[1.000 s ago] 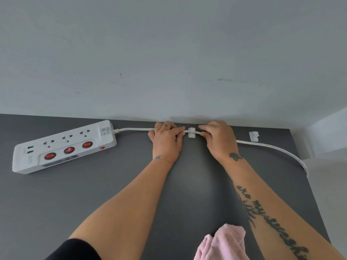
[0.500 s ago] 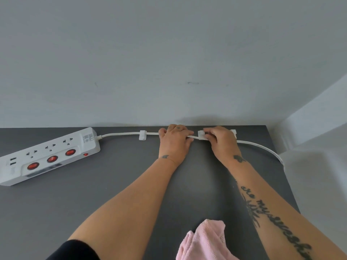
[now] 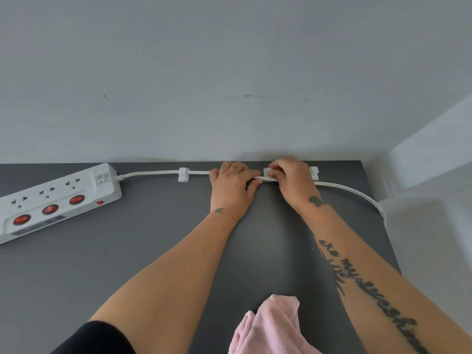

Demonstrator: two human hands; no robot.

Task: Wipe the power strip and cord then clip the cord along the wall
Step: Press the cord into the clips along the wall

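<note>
Clipping step in hand, wiping judged done: pink cloth [image 3: 268, 328] set aside at near edge of dark table [image 3: 127, 264]. White cord [image 3: 150, 172] already seated in first clip [image 3: 183, 174], just right of power strip [image 3: 56, 200]. Left hand [image 3: 232, 187] pressing cord flat, fingers together on it, just left of second clip [image 3: 268, 173]. Right hand [image 3: 293, 180] pinched on second clip with cord under fingertips; clip latched or not, cannot tell. Third clip [image 3: 314, 172] just right of right hand, empty, cord passing in front of it. Next move, as a judgement: snap second clip shut, then lift slack into third clip. Cord long axis left-to-right along table's back edge at wall [image 3: 229, 85], curving toward viewer and off right edge. Strip long axis angled, cord end pointing right and toward wall.
</note>
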